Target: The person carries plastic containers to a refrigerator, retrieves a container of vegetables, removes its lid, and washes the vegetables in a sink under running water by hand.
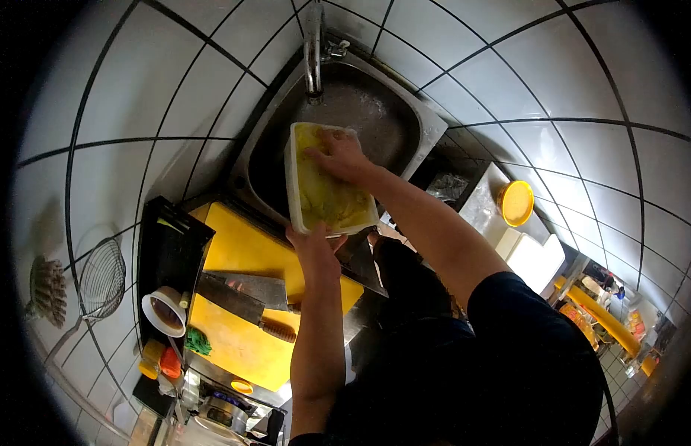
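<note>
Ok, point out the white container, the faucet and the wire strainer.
White container [293,177]: head view, on its left rim.
Faucet [313,58]: head view, on its spout.
Wire strainer [103,281]: head view, on its mesh.

Sink [371,110] dim; pale glare on right-hand wall tiles [576,167]; lines bowed, corners black.

bare left hand [314,249] clasping, fingers partly hidden | bare left forearm [318,334] runs nearly straight forward | bare right hand [344,156] farther ahead, back uppermost, thumb parted from fingers | bare right forearm [427,223] slants inward from dark-sleeved upper arm [528,316]
</note>
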The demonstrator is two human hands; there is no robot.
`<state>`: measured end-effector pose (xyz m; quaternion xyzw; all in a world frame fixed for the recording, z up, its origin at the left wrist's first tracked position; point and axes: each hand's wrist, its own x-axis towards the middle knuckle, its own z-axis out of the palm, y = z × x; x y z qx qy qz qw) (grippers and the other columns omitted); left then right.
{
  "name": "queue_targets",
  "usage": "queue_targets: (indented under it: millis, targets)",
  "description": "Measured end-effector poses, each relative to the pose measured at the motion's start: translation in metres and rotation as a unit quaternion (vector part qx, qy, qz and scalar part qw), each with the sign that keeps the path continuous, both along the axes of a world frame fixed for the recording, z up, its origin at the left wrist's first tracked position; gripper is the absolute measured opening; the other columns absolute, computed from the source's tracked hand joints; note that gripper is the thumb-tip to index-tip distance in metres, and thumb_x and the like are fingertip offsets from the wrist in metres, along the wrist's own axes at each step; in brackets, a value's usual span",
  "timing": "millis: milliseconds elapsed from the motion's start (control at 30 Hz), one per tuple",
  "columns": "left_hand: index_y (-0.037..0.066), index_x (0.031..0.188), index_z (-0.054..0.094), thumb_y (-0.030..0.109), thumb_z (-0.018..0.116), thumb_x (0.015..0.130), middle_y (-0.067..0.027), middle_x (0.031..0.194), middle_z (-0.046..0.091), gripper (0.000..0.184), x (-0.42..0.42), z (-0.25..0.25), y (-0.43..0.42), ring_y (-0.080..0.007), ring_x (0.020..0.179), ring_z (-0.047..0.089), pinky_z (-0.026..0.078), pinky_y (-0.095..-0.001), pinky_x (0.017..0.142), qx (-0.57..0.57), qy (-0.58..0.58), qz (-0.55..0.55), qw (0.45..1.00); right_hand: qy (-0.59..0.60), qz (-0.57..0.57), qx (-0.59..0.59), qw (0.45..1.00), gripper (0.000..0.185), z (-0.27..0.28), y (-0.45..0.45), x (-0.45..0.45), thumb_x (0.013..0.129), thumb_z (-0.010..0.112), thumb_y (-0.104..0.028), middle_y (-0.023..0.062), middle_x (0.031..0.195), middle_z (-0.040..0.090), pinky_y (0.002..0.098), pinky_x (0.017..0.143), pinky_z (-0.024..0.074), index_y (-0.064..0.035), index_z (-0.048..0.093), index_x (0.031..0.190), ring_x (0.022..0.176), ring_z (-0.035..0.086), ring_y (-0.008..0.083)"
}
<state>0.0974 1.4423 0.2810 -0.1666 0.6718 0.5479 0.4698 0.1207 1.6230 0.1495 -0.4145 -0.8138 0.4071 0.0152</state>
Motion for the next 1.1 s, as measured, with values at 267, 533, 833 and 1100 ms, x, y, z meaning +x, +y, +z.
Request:
queue_targets:
  millis: [267,533,833,1100]
  targets:
    - [0.012,0.152,0.015,0.004,0.058,0.089,-0.0184,0.145,0.036,0.076,-0.007,-0.019,0.012,-0.0305,0.123,0.050,0.059,-0.0450,0.088,-0.038,0.003,-0.002,0.999,-0.029,0.007,-0.128,0.991,0.095,-0.012,0.002,-0.005,0.088,0.041,-0.081,0.0301,0.154,0.033,0.0538,0.119,0.0229,-0.0149,0.033,0.156,0.142,0.033,0.0483]
    - [0.011,0.154,0.010,0.006,0.060,0.088,-0.0201,0.144,0.036,0.083,-0.015,-0.009,0.039,-0.0310,0.116,0.055,0.059,-0.0415,0.083,-0.098,0.035,-0.065,0.992,-0.059,-0.008,-0.126,0.990,0.096,-0.015,0.002,-0.012,0.086,0.037,-0.084,0.0272,0.158,0.027,0.0579,0.120,0.0190,-0.0197,0.030,0.158,0.145,0.026,0.0498]
    - [0.010,0.156,0.009,0.008,0.063,0.084,-0.0210,0.142,0.038,0.090,-0.023,-0.015,0.040,-0.0316,0.114,0.056,0.060,-0.0388,0.079,-0.093,0.046,-0.098,0.990,-0.080,-0.033,-0.122,0.989,0.098,-0.008,0.001,-0.012,0.084,0.041,-0.084,0.0283,0.157,0.026,0.0600,0.118,0.0214,-0.0184,0.032,0.157,0.145,0.025,0.0504]
    - [0.010,0.156,0.010,0.009,0.065,0.083,-0.0210,0.142,0.038,0.091,-0.026,-0.027,0.037,-0.0325,0.113,0.057,0.060,-0.0396,0.078,-0.095,0.038,-0.081,0.991,-0.084,-0.037,-0.102,0.990,0.099,-0.012,-0.003,-0.013,0.084,0.039,-0.085,0.0282,0.159,0.022,0.0651,0.116,0.0201,-0.0204,0.029,0.158,0.147,0.020,0.0499]
